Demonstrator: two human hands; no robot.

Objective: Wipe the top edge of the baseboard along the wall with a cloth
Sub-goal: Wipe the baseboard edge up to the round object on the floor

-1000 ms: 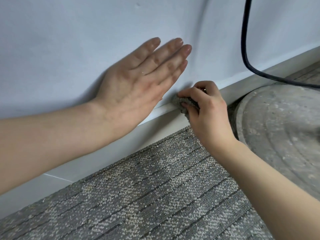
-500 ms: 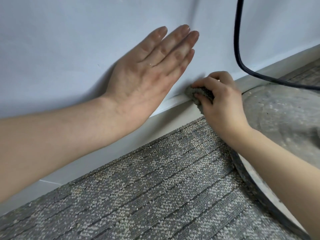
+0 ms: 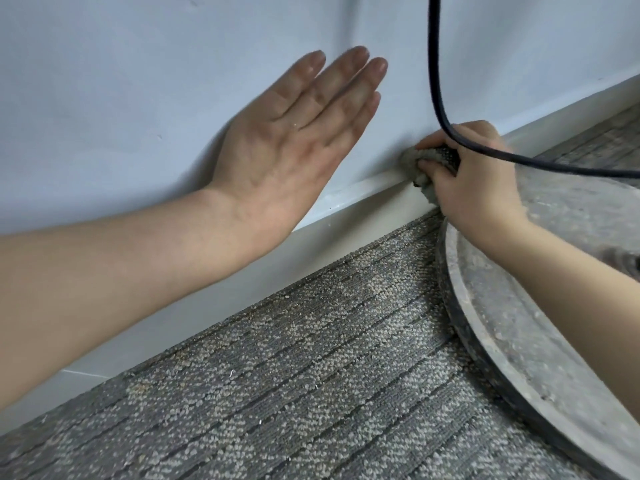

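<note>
The right hand (image 3: 474,178) has its fingers curled round a bunched grey cloth (image 3: 420,161) and presses the wad into the corner where the baseboard (image 3: 346,233) meets the wall (image 3: 138,98). The cloth sits on the board's top edge and hangs a little down its face. The left hand (image 3: 287,150) holds nothing: it lies flat against the wall with fingers straight and close together, just left of the cloth and above the ledge, seemingly as a brace. The baseboard's long axis runs from the lower left of the view up to the upper right, so the ledge leads away from the cloth in both directions; the right hand is the nearer one to the upper-right stretch. A black cable (image 3: 434,81) drops down the wall and bends off to the right, crossing in front of the right hand's knuckles; whether it touches them I cannot tell. Under the right forearm a round, dusty grey disc (image 3: 554,306) lies on the carpet (image 3: 311,393), its rim close to the baseboard. As I judge it, a stroke toward the upper right must follow the ledge's line and pass behind the cable, which could catch the wrist
</note>
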